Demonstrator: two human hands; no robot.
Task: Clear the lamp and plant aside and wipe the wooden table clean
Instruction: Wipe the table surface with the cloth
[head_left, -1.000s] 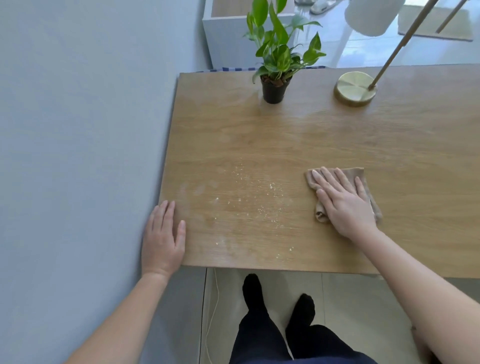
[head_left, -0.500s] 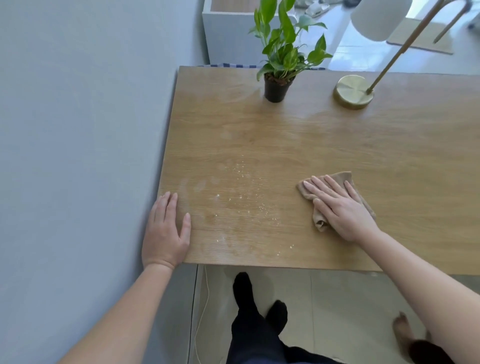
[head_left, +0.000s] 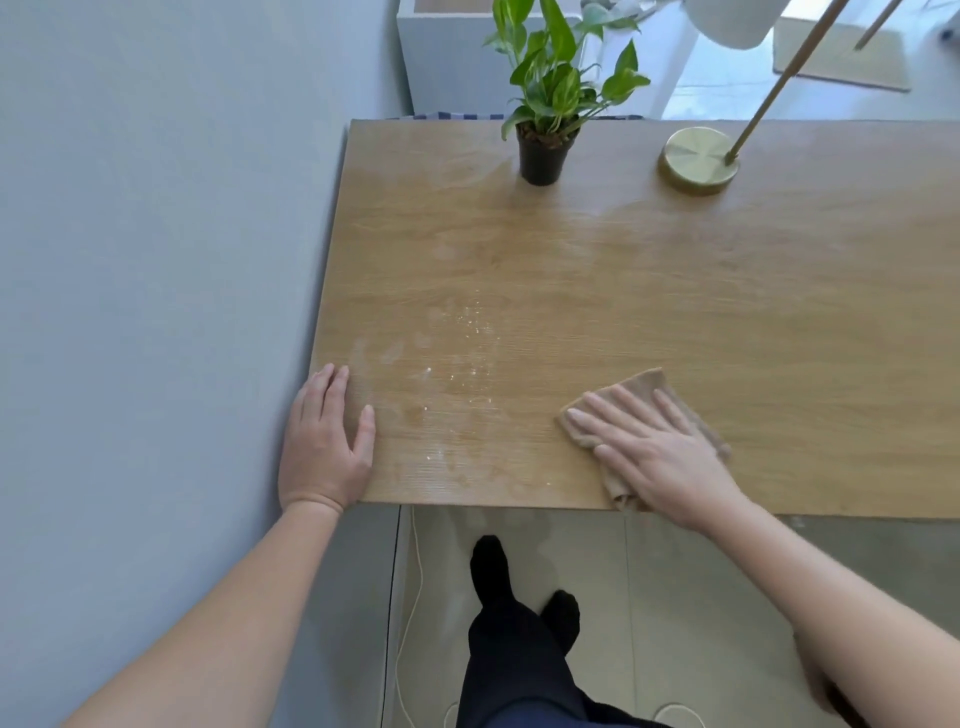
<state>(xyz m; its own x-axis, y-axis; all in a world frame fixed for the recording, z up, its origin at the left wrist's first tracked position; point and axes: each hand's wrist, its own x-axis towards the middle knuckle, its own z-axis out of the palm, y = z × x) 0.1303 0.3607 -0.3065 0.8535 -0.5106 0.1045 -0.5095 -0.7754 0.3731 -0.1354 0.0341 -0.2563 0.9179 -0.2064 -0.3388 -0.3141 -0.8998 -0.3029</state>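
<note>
Right hand (head_left: 660, 457), fingers flat on the folded beige cloth (head_left: 649, 387), has drawn it to the light wooden table's (head_left: 727, 291) near edge; left hand (head_left: 324, 447) rests spread; white crumbs (head_left: 467, 353) remain unwiped.

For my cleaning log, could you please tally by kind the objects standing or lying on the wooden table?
Green leafy plant in a black pot: 1
Lamp with a round brass base: 1
Folded tan cloth: 1
Total: 3

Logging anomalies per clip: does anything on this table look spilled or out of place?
Yes: pale crumbs and smudges lie scattered, unwiped, on the table between the left hand and the cloth under the right hand.
</note>
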